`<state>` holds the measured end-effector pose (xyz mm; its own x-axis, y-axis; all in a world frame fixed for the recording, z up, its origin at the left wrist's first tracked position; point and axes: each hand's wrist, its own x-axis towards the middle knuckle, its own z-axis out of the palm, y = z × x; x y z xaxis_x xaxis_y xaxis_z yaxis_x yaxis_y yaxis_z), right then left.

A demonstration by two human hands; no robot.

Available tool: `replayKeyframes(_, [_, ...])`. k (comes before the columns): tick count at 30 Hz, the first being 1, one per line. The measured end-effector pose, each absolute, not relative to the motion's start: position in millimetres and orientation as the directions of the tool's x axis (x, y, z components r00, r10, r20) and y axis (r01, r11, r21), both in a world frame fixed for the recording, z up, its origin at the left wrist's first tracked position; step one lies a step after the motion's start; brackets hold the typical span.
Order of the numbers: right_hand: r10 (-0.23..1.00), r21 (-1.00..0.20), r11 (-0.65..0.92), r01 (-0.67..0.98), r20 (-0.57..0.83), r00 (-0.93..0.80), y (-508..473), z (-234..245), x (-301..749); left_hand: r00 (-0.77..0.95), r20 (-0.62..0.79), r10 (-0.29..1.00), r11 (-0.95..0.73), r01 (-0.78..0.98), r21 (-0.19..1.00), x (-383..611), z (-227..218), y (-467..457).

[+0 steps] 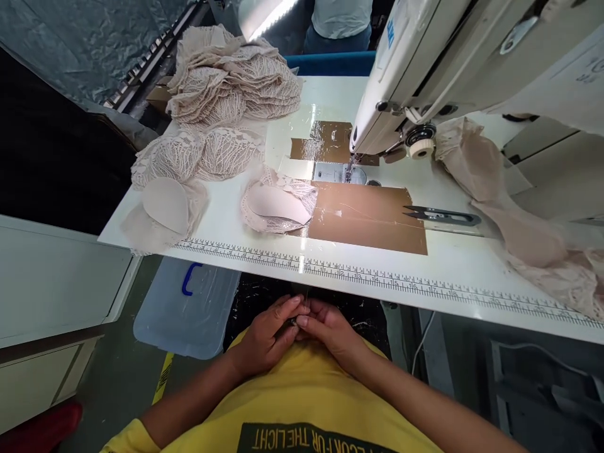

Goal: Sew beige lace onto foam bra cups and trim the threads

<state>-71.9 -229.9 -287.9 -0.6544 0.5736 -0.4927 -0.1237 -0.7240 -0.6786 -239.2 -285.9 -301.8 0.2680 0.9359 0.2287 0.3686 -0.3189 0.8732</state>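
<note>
In my lap, below the table's front edge, my left hand (271, 333) and my right hand (329, 328) meet with fingertips pinched together. Between them shows a small dark thing (293, 321), too hidden to name, and a fine thread (307, 299) rises from the fingers. On the table just beyond lies a beige lace bra cup (278, 204), left of the sewing machine's needle and presser foot (348, 171). Thread snips (443, 215) rest on the right end of the brown tape (368, 217).
A tall pile of lace pieces (233, 78) and more cups (165, 204) occupy the table's left side. Beige fabric (509, 207) trails along the right. A printed ruler (340, 272) follows the front edge. Below stands a lidded plastic box (189, 308). Another person (342, 22) is behind.
</note>
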Motion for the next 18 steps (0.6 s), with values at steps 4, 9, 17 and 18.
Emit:
replayKeyframes(4, [0.6,-0.719,-0.686,-0.112,-0.472,-0.646,-233,-290,-77,0.265,0.173,0.949,-0.26,0.343,0.902,-241,-305,-289])
replayKeyframes(9, [0.632,-0.821,-0.571,-0.007,-0.434,-0.643,-238,-296,-76,0.158,-0.118,0.98,0.135,-0.102,0.986,-242,-310,-287])
replayKeyframes(17, [0.631,-0.951,-0.05,0.307,-0.268,-0.728,-232,-284,-73,0.365,-0.518,0.773,0.607,-0.66,0.442,-234,-329,-220])
replayKeyframes(18, [0.62,-0.94,0.005,0.341,-0.265,-0.739,-231,-283,-72,0.342,-0.525,0.779,0.594,-0.67,0.446,-235,-331,-211])
